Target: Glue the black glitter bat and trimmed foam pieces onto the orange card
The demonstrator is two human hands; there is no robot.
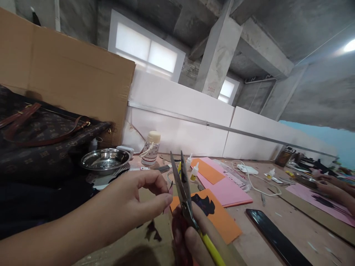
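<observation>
Lying partly behind the right hand (195, 242), the orange sheet (227, 226) looks light and bendable, best lifted by an edge. The scissors (186, 207) should feel stiff and heavier; the right fingers wrap their grips, blades parted. The left hand (130, 201) pinches, nearly closed, a dark sliver (171, 183), probably limp and fragile, best taken at one end.

There are 2 bare hands (138, 199) of the wearer, 2 hands (331, 186) of a co-worker, 1 pair of scissors (186, 209) with 2 blades, and 1 thin dark piece (171, 186). At least 4 small dropper bottles (194, 173) are visible, along with 1 cream-capped bottle (150, 151), 2 metal bowls (105, 161), 1 black phone (274, 236), 1 patterned bag (44, 147), 2 windows (146, 50) and 1 bright lamp (350, 45).
</observation>
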